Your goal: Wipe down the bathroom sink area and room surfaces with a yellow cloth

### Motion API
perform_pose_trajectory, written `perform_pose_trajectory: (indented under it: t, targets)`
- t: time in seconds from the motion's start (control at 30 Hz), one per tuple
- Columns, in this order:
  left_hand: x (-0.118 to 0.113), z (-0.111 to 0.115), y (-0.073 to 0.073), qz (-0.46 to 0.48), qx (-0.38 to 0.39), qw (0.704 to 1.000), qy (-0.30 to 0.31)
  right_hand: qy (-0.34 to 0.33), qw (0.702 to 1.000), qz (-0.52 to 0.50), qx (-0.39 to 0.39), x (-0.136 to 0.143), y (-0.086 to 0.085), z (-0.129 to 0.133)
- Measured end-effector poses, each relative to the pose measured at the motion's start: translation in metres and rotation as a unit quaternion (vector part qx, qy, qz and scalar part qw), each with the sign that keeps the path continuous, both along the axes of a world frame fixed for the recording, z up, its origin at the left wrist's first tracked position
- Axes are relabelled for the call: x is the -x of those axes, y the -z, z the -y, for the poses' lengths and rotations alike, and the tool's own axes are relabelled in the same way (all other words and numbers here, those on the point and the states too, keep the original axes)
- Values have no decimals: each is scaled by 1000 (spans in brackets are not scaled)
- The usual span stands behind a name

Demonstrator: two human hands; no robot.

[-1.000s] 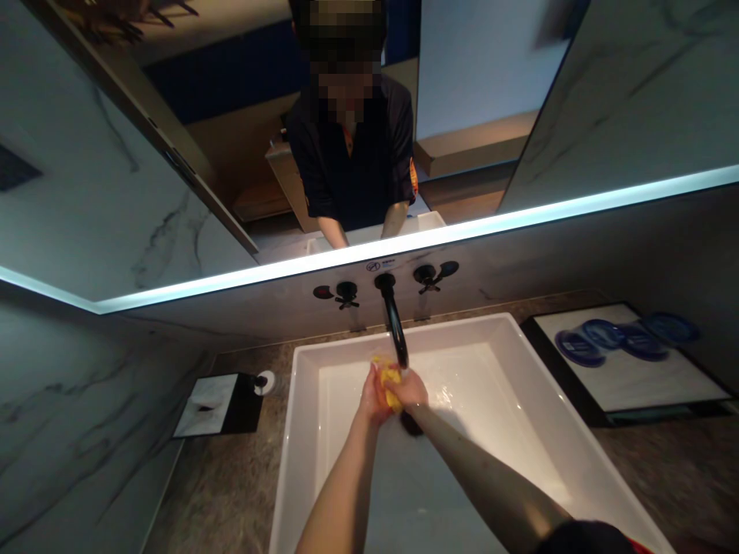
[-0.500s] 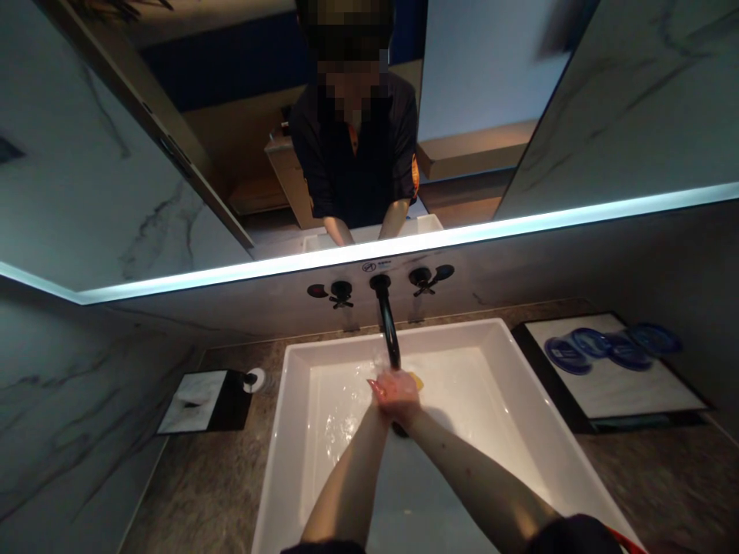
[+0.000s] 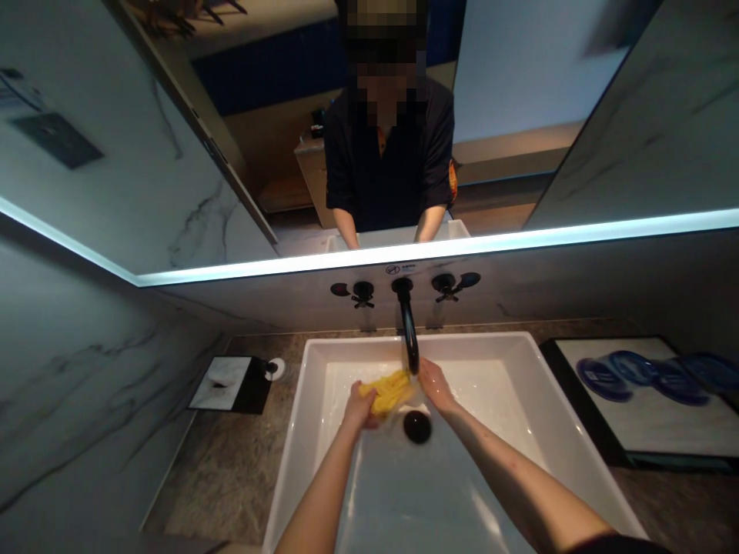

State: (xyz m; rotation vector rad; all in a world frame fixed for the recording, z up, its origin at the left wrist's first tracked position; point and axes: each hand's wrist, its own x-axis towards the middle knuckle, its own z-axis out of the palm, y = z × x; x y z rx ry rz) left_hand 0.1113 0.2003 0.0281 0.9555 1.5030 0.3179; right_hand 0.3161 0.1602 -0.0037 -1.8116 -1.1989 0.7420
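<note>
A bunched yellow cloth (image 3: pixel 389 391) hangs over the white sink basin (image 3: pixel 297 431). My left hand (image 3: pixel 361 405) is closed around its left end. Just right of the black spout (image 3: pixel 409 338) is my right hand (image 3: pixel 437 383), close to the cloth's right end. Its fingertips are partly hidden at the spout, so whether it grips the cloth is unclear. The round black drain (image 3: pixel 416 426) shows below the cloth. Water wets the basin around my hands.
Two black cross-handled taps (image 3: pixel 363 292) (image 3: pixel 447 286) flank the spout on the wall. A tissue box (image 3: pixel 222 382) stands on the counter at left. Blue round items (image 3: pixel 635 369) lie on a marble-patterned tray (image 3: pixel 600 350) at right. Above is a lit mirror (image 3: pixel 404 185).
My hands were pressed together under the spout with only a bit of yellow showing. They have moved apart, leaving the cloth exposed in my left hand. The view has shifted slightly.
</note>
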Motion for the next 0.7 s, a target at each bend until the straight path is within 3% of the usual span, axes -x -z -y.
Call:
perform_pose_trajectory:
  t: [0.1,0.17,0.23,0.33,0.47,0.6,0.7]
  targets:
    - [-10,9,-10,-104,-118,978,135,23,993,-101,-49,-3,-8,2]
    - [-33,14,-12,-131,-214,931,263,34,990,-129,-56,-1,-18,3]
    - [-61,16,-11,-116,-251,897,344,53,987,-138,-61,-2,-32,5]
    - [-94,11,-7,-60,-232,904,353,102,985,-112,-77,-18,-51,11]
    - [-112,-8,-7,-22,-228,905,359,149,983,-96,-47,-54,-66,27]
    - [-106,-28,-14,-30,-243,892,381,51,991,-119,19,-66,-65,29]
    - [-90,-34,-21,-83,-251,885,383,-52,989,-131,52,-45,-56,16]
